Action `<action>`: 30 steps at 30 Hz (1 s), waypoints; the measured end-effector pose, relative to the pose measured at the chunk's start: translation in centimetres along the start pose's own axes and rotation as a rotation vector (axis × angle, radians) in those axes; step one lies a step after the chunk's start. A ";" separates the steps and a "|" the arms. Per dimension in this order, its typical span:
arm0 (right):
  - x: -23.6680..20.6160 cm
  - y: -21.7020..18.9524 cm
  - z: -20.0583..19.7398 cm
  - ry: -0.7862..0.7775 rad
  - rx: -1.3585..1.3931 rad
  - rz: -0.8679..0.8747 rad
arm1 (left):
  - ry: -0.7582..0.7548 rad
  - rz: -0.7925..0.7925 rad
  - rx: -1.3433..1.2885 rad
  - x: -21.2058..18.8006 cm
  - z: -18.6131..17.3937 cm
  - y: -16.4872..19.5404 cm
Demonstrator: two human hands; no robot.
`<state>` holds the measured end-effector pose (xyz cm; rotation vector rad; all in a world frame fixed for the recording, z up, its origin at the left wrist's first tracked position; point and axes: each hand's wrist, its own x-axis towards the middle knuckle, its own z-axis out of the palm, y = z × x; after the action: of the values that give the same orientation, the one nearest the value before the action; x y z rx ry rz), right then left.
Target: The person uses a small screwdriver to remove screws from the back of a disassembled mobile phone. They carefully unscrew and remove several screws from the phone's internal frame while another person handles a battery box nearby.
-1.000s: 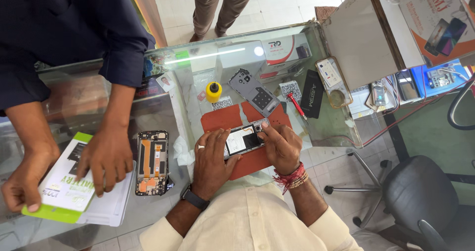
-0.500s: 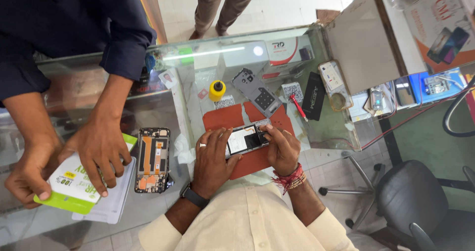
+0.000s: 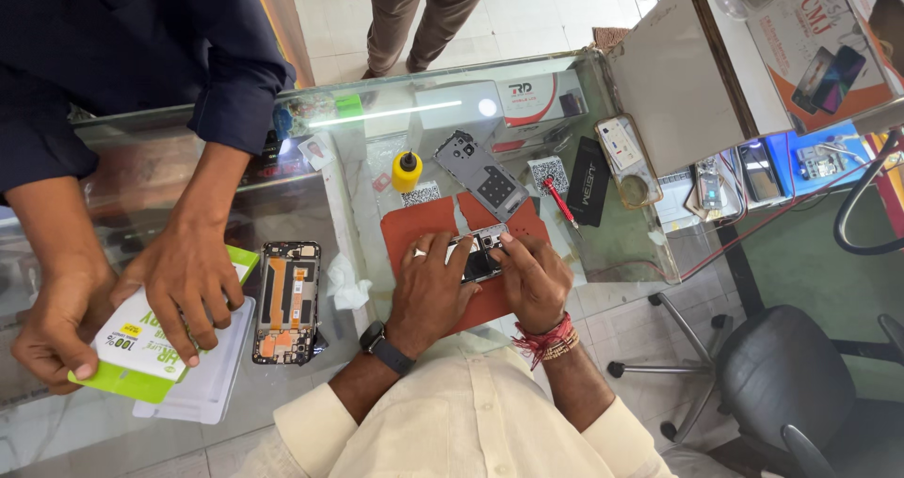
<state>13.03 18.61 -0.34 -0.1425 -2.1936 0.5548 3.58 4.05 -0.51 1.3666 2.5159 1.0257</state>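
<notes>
Both my hands rest on an opened phone (image 3: 482, 255) that lies on a red work mat (image 3: 433, 224) on a glass counter. My left hand (image 3: 428, 285), with a ring and a dark wristwatch, covers the phone's left part and grips it. My right hand (image 3: 533, 278), with red thread bands at the wrist, holds the phone's right end, fingertips on its top edge. Most of the phone is hidden under my fingers.
A stripped phone frame (image 3: 288, 301) lies left of the mat. A grey back cover (image 3: 482, 175), yellow bottle (image 3: 407, 171), red screwdriver (image 3: 558, 201) and black box (image 3: 589, 194) sit behind it. Another person's hands (image 3: 184, 280) hold a green-and-white packet (image 3: 141, 341). An office chair (image 3: 800, 384) stands right.
My hands closed further over the phone, hiding more of it. The other person's hands shifted the green-and-white packet slightly on the counter.
</notes>
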 end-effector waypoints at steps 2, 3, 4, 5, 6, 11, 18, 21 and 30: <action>0.1 0.3 0.1 0.003 0.009 -0.004 | 0.030 0.004 -0.006 0.1 0.2 -0.3; 0.0 0.4 0.1 -0.001 0.017 -0.012 | 0.023 -0.001 -0.009 0.0 0.2 -0.4; 0.0 0.5 0.1 -0.002 0.023 -0.025 | 0.019 -0.002 -0.012 0.0 0.3 -0.4; 0.1 0.7 0.3 -0.001 0.032 -0.043 | 0.021 -0.003 -0.013 0.2 0.3 -0.6; 0.1 0.8 0.3 -0.007 0.043 -0.044 | 0.022 -0.006 -0.015 0.2 0.3 -0.6; -0.1 1.4 0.8 0.003 0.106 0.007 | 0.047 0.002 -0.017 0.6 0.4 -0.9; -0.7 2.1 1.1 0.022 0.135 -0.006 | 0.020 -0.011 -0.020 0.8 0.6 -0.8; -1.0 2.1 1.1 0.007 0.160 0.011 | 0.022 -0.007 -0.022 0.8 0.5 -0.6; -0.4 1.0 0.1 -0.038 0.089 -0.014 | -0.056 -0.032 0.055 1.5 -1.2 0.7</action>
<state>13.08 19.34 -1.12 -0.0699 -2.2005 0.6504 2.77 4.85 1.15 1.3450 2.5345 0.9067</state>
